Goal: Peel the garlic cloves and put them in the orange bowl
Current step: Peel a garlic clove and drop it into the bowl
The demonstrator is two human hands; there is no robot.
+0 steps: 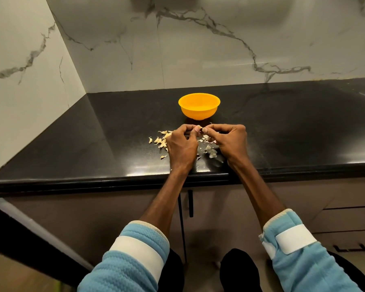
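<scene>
Both hands (201,131) pinch one garlic clove (201,128) just before the orange bowl (199,106), ready for dropping.

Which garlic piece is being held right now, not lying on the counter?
The small pale piece pinched between the left hand and right hand, just before the orange bowl; the other pieces lie loose on the black counter.
</scene>
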